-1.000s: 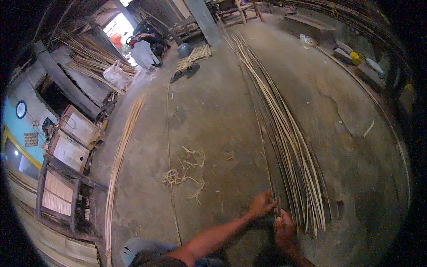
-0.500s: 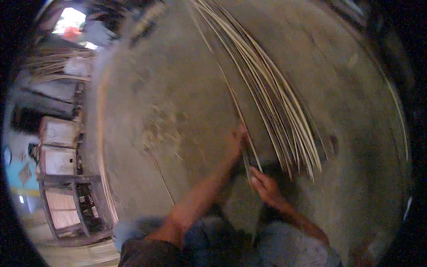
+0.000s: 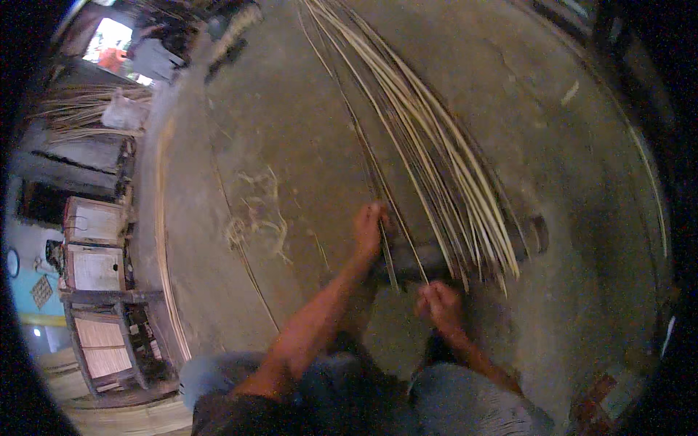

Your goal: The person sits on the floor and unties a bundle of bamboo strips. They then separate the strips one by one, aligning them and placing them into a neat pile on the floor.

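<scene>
The left hand (image 3: 368,231) presses flat on one thin cane strip (image 3: 378,196) on the floor (image 3: 291,145), while the right hand (image 3: 440,305), fingers clenched, pinches the near end of a strip from the bundle (image 3: 443,167) just ahead. Sorting seems underway; next needs a steady pull.

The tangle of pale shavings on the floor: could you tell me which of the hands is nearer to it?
Left. The left hand lies just right of the tangle of shavings, on the strips; the right hand is farther right and lower.
</scene>
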Motion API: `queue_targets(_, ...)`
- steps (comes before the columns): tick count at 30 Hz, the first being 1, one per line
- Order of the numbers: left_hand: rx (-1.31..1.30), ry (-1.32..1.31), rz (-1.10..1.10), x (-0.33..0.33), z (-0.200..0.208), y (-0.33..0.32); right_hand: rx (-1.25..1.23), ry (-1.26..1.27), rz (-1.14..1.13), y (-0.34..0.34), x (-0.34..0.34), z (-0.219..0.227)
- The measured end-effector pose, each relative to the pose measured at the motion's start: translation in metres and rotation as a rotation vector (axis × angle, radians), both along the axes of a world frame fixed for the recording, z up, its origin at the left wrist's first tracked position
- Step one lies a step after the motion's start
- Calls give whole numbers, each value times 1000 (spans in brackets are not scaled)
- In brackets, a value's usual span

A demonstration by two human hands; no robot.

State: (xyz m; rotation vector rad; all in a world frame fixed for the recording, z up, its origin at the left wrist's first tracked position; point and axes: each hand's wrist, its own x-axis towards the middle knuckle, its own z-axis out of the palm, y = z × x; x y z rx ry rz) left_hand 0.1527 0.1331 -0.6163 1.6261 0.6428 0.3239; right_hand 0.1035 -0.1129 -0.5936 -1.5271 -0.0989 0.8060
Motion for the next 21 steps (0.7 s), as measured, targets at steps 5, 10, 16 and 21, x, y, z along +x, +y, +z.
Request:
queue_targets(5, -107, 100, 115, 9, 15, -22, 453, 334, 164, 5, 24, -4)
queue_targets(10, 75, 151, 44, 5, 1, -13, 179, 86, 113, 69, 88, 39)
queue_targets(16, 229, 98, 66, 2, 3, -16, 61, -422, -32, 53, 77, 92)
queue_targets(21, 183, 131, 113, 0, -27, -17, -17, -588, -21, 25, 37, 69)
